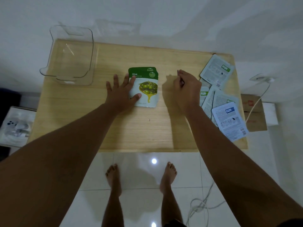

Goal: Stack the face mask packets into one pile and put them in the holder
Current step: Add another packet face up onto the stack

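Two green Olive packets (145, 86) stacked, about five pale packets (229, 122) scattered, one clear holder (72, 54).

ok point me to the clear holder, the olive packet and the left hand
clear holder (91, 51): head view, right side wall.
olive packet (148, 88): head view, printed olive picture.
left hand (121, 94): head view, back of hand, flat on the packet.

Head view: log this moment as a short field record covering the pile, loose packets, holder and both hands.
surface: wooden table
pile: Olive packets stacked face up at table centre
loose packets: scattered face down at the table's right edge
holder: clear plastic holder, back left corner, no packets inside
left hand: flat, pressing on the pile
right hand: raised between the pile and the loose packets, fingers curled, holding nothing visible
task state: pile begun, nothing in the holder yet
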Demonstrator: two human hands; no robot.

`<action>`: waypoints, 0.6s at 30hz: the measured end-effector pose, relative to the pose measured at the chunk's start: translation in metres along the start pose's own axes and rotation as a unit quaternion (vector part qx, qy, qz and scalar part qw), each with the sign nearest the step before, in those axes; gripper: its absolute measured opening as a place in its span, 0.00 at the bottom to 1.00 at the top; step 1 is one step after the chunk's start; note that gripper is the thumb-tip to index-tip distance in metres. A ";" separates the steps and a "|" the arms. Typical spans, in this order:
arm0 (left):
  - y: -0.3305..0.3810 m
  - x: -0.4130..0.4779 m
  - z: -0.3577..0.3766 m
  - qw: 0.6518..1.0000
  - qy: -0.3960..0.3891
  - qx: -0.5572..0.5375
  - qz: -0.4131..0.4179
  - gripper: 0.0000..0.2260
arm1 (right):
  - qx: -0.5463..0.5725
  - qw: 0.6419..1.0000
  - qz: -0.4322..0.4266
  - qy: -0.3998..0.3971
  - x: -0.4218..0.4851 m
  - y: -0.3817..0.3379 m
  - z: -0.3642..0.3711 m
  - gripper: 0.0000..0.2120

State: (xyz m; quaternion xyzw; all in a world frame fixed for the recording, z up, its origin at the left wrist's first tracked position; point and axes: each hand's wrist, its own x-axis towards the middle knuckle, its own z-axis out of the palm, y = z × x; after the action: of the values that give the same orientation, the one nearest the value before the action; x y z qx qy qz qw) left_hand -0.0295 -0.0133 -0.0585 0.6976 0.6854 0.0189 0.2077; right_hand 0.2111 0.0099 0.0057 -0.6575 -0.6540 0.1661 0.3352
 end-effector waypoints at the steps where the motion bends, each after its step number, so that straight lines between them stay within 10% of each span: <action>1: 0.000 0.000 0.000 1.000 -0.003 -0.002 0.001 0.36 | 0.042 0.999 -0.003 0.026 0.002 -0.009 -0.002 0.12; 12: -0.001 0.000 -0.002 0.992 -0.001 -0.124 -0.016 0.29 | 0.196 0.963 0.180 0.036 0.032 -0.045 0.030 0.11; 18: -0.002 -0.001 -0.001 0.991 0.013 -0.134 -0.021 0.37 | 0.057 0.991 0.081 -0.095 0.019 -0.038 0.060 0.15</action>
State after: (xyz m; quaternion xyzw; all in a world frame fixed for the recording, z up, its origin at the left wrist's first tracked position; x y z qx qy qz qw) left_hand -0.0315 -0.0142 -0.0584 0.6491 0.6936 0.1153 0.2903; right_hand 0.1446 0.0383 -0.0086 -0.6695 -0.6168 0.2913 0.2940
